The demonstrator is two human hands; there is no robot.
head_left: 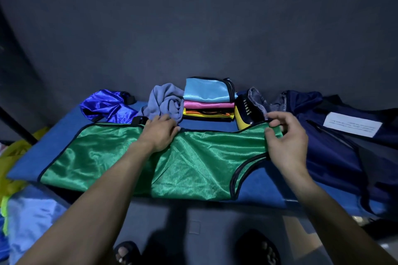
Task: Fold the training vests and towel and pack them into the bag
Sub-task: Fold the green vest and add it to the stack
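My right hand (285, 137) pinches the shoulder strap of the green vest (133, 157) between thumb and curled fingers. My left hand (160, 133) lies flat on its far edge, fingers relaxed. The vest is spread along the blue table (64, 122), long axis left to right, straps pointing right. It is shiny green with dark piping.

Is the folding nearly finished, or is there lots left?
About halfway. Done: a folded stack of vests. Now: left hand rests on the green vest; right hand pinches its strap. Left: blue vest, grey towel, packing the bag.
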